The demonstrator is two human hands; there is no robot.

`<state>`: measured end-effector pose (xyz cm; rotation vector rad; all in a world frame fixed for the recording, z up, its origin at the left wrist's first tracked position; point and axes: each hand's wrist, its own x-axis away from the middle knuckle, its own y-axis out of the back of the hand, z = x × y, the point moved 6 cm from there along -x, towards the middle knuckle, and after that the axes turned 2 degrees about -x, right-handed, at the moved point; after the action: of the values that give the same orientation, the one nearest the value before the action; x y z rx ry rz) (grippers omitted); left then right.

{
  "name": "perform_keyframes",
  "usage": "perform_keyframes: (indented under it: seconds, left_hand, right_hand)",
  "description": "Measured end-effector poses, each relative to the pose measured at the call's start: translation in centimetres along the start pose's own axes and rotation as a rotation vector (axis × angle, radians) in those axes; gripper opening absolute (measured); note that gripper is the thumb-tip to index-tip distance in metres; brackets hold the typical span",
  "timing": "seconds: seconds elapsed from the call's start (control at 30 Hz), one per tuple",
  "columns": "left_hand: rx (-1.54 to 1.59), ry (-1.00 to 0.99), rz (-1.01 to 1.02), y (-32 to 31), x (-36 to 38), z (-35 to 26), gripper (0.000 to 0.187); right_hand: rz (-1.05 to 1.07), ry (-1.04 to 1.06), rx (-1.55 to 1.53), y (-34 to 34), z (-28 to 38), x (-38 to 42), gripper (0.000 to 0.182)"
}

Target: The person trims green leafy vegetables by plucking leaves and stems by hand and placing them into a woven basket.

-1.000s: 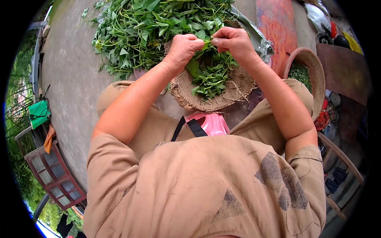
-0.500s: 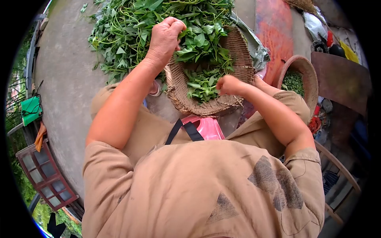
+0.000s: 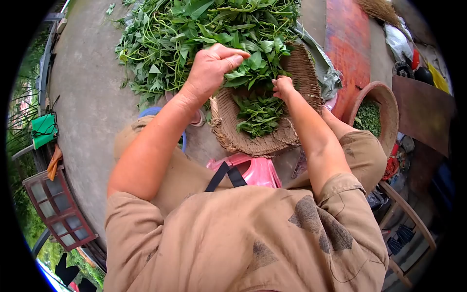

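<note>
A large pile of leafy green stems (image 3: 170, 36) lies beyond my knees, spilling over the back of a woven basket (image 3: 304, 73). In the basket's front part sits a smaller heap of loose leaves (image 3: 260, 117). My left hand (image 3: 214, 68) is over the near side of the pile, thumb and fingers pressed together; what they pinch, if anything, is hidden. Over the basket, my right hand (image 3: 283, 87) has its fingers curled closed beside the leafy tips hanging there. Whatever lies between those fingertips is too small to make out.
Under me is a pink plastic stool (image 3: 262, 171). A clay pot (image 3: 386, 104) with chopped greens stands to the right, near a reddish board (image 3: 346, 46). A blue rim (image 3: 151, 111) shows beside my left knee. A wooden chair (image 3: 413, 214) stands at lower right.
My right hand has moved up and away from the loose leaves toward the hanging tips. The left hand sits slightly lower and farther right. The whole view has shifted a little.
</note>
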<state>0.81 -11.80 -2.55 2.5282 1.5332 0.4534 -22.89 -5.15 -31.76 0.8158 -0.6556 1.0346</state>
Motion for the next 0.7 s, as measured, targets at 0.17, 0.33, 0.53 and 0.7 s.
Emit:
perform_keyframes:
  seconds: [0.17,0.33,0.53,0.7]
  left_hand:
    - [0.182,0.101,0.133,-1.0,0.0,0.1,0.023]
    - [0.388,0.249,0.032,-0.8,0.2,-0.4,0.025]
    - [0.472,0.43,-0.096,0.5,1.0,1.5,0.019]
    - [0.327,0.253,-0.081,0.4,-0.3,1.1,0.022]
  right_hand:
    - [0.13,0.023,-0.025,-1.2,-0.4,-1.6,0.034]
    - [0.069,-0.021,0.004,-0.9,-1.0,-1.4,0.038]
    - [0.099,-0.075,-0.231,-2.6,-0.5,-0.6,0.016]
    - [-0.071,0.168,-0.343,1.7,3.3,2.6,0.017]
